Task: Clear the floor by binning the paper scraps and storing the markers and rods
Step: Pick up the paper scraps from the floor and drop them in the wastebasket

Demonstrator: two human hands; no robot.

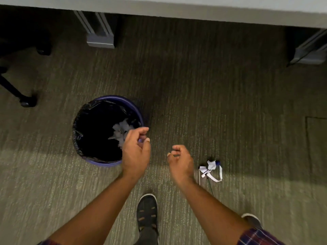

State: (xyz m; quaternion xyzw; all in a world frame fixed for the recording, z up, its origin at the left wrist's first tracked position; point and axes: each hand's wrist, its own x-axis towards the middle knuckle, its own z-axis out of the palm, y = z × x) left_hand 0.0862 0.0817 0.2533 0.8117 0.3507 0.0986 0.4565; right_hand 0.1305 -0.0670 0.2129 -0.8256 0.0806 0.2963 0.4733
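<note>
Blue bin (136, 110) of paper scraps (120, 132); both hands, left (135, 152) and right (180, 162), loosely curled, empty.

Left of centre, the bin (136, 110) is blue with a black liner (92, 121) and pale grey-white scraps (120, 131) inside. The carpet (212, 85) is olive-grey with fine streaks. Lower right, a white strip (215, 178) lies on the carpet. The shoe (147, 212) is black; the sleeve (256, 236) at the bottom right is red-and-navy plaid. The desk (177, 9) along the top is light grey.

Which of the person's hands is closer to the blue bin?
Left. The left hand overlaps the blue bin's near rim; the right hand hangs over carpet, off to its right.
</note>
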